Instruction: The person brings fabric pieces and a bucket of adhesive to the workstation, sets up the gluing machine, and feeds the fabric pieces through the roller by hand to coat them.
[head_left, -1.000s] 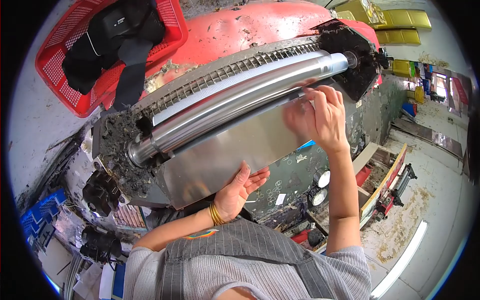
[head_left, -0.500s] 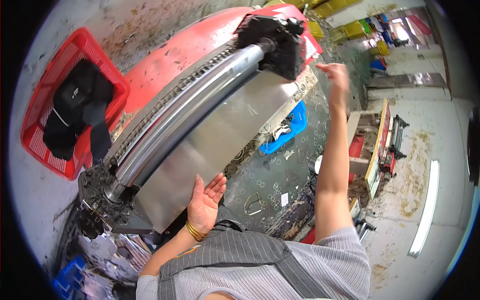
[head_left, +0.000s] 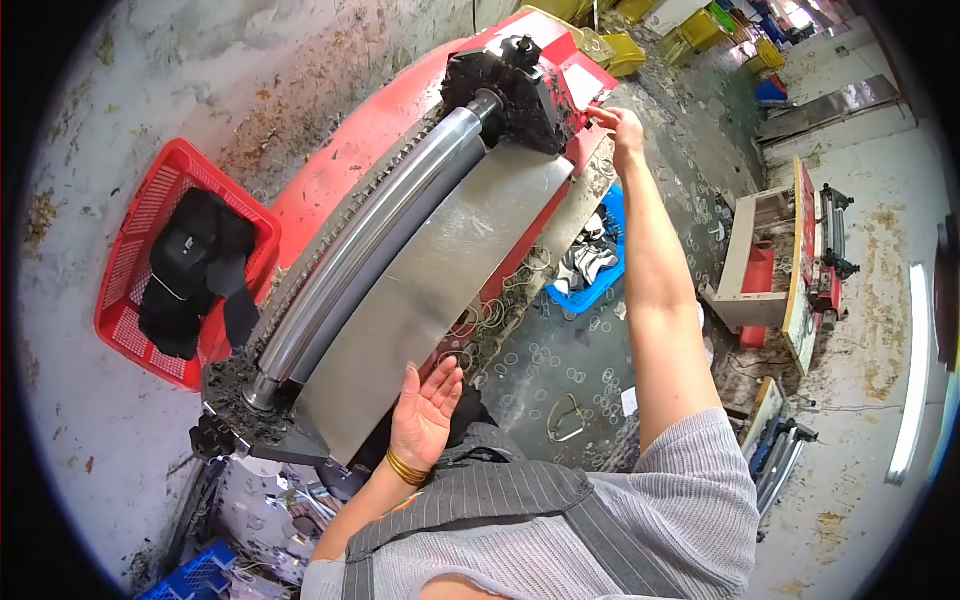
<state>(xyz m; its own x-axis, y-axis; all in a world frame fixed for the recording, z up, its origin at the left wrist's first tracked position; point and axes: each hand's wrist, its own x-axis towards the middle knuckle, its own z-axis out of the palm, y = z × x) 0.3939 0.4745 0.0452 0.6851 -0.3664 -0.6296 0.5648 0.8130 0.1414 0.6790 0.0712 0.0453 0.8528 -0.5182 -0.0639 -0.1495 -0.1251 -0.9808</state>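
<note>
A red machine with a shiny metal roller [head_left: 385,240] fills the middle of the view, its smooth metal plate [head_left: 420,280] sloping along the near side. My left hand [head_left: 425,420], with gold bangles at the wrist, is palm up by the plate's near edge, fingers stretched and nothing in them. My right arm reaches far out to the machine's far end. There my right hand [head_left: 622,132] extends its fingers to the red side [head_left: 580,145] near the black end bracket [head_left: 520,95]; whether a fingertip touches it I cannot tell. No object shows in that hand.
A red basket [head_left: 115,300] holding black pieces stands left of the machine. A blue basket [head_left: 590,290] with black-and-white pieces sits on the floor beyond the plate. Ring-shaped scraps litter the floor. Another bench with rollers [head_left: 800,270] stands at the right wall.
My right hand has moved from a blurred position beside the far end in to the machine's red side. The view has shifted; my left hand stays palm up near the plate.
</note>
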